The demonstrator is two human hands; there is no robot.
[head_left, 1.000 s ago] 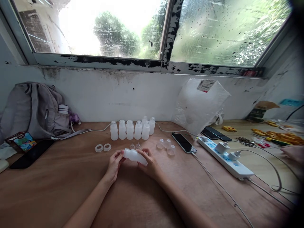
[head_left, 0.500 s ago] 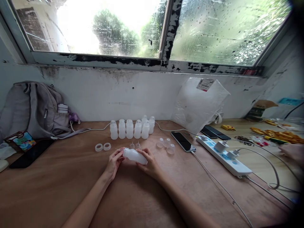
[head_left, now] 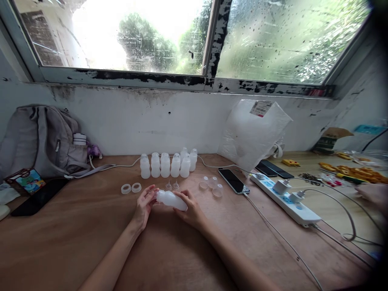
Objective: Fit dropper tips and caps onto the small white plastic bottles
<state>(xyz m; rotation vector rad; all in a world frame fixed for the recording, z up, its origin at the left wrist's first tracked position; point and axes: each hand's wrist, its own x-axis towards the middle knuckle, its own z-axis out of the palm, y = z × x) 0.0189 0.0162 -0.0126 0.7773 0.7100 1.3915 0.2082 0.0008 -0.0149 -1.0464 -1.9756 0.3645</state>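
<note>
A frosted white baby bottle (head_left: 171, 199) lies tilted between my hands, low over the table, its neck to the left. My right hand (head_left: 191, 209) is wrapped round its base. The fingers of my left hand (head_left: 145, 205) close on the neck end, where a see-through part shows, partly hidden by them. Just behind the bottle stand two clear nipples (head_left: 176, 185). Two white collar rings (head_left: 136, 187) lie to the left. On the right sit several clear caps (head_left: 217, 190). Several assembled bottles (head_left: 165, 165) stand upright at the back.
A charging phone (head_left: 234, 181) and a white power strip (head_left: 286, 199) with cables lie on the right. A plastic bag (head_left: 253, 133) leans on the wall. At the left are a grey backpack (head_left: 42, 137) and a dark phone (head_left: 39, 198). Another person's hand (head_left: 371, 194) shows at the far right.
My left fingers have shifted slightly at the neck end of the bottle, and more of the see-through part shows there. The right hand keeps its hold; the bottle has barely moved.
</note>
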